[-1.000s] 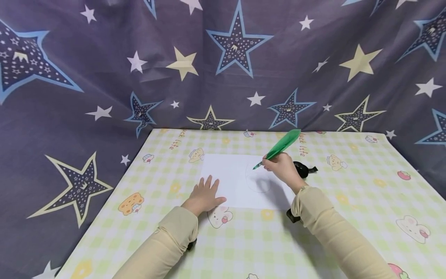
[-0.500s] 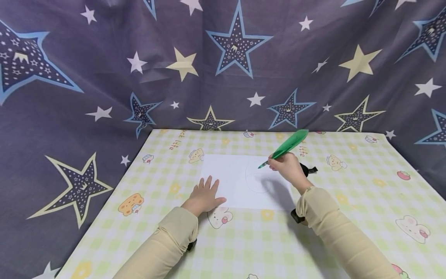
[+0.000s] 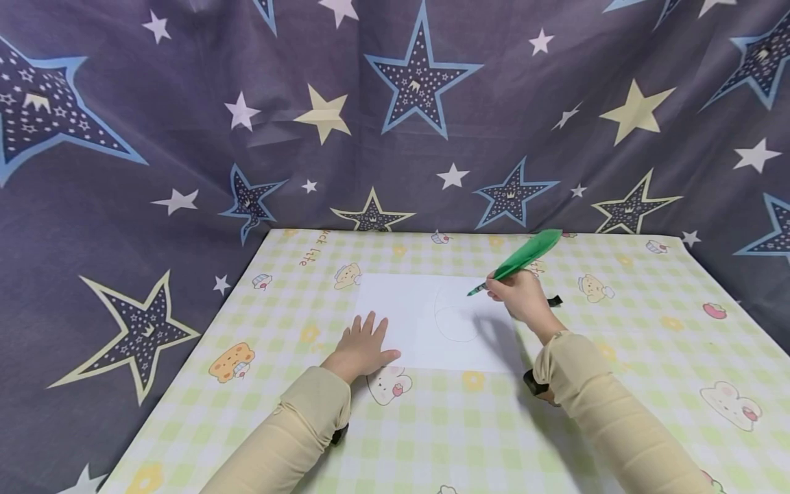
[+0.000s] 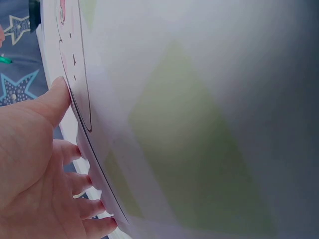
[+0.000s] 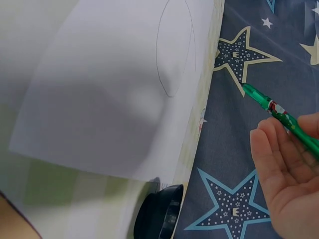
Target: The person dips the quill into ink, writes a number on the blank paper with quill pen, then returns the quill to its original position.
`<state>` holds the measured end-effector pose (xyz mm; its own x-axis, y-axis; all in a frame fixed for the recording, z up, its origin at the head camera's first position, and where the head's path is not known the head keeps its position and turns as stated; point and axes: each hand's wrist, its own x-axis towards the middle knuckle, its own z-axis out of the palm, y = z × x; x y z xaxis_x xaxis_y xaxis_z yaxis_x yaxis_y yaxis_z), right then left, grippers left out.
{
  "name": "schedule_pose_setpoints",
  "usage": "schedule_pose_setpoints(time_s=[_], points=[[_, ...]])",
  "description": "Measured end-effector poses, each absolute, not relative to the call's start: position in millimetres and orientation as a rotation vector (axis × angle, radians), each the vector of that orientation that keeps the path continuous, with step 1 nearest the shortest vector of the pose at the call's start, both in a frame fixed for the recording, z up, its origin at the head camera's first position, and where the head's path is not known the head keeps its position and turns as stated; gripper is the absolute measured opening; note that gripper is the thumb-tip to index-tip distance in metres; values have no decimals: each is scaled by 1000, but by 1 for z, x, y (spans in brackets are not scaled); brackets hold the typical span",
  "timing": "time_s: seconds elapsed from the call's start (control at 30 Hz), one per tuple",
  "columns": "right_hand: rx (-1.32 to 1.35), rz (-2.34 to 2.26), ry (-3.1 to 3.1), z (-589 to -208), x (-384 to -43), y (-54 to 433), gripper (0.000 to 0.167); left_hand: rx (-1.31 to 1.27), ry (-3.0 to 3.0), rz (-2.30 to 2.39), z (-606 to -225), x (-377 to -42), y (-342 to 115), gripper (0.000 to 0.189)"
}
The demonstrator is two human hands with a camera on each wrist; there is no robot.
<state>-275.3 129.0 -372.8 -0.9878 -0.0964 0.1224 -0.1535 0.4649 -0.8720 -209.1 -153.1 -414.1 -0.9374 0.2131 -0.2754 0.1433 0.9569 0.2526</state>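
Note:
A sheet of white paper (image 3: 407,322) lies on the table, bearing a thin looping line (image 3: 437,319) shaped much like a 6. My left hand (image 3: 361,346) rests on its left edge with the fingers spread; the left wrist view shows thumb and fingertips along the sheet's edge. Above the paper's upper right part, my right hand (image 3: 518,295) pinches a green feather pen (image 3: 521,257) between thumb and fingers. The pen slants, feather end up and to the right. In the right wrist view the pen's tip (image 5: 244,85) appears raised off the sheet.
A rounded black object (image 5: 159,214) sits by the paper's right side, mostly hidden behind my right hand in the head view, where its strap-like end (image 3: 554,300) shows. A checked, cartoon-printed cover (image 3: 444,432) spreads over the table. Behind hangs a dark star-patterned cloth (image 3: 395,165).
My right hand has moved to the right with the feather pen, uncovering more of the drawn loop and covering more of the black object. The left hand and the paper have stayed put.

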Motion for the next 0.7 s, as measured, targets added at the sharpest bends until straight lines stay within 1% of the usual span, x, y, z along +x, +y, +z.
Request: schedule_pose_setpoints(time_s=[0.7], points=[[138, 1642, -2578, -372, -276, 149, 24, 259, 2809, 312, -416, -210, -153, 70]])
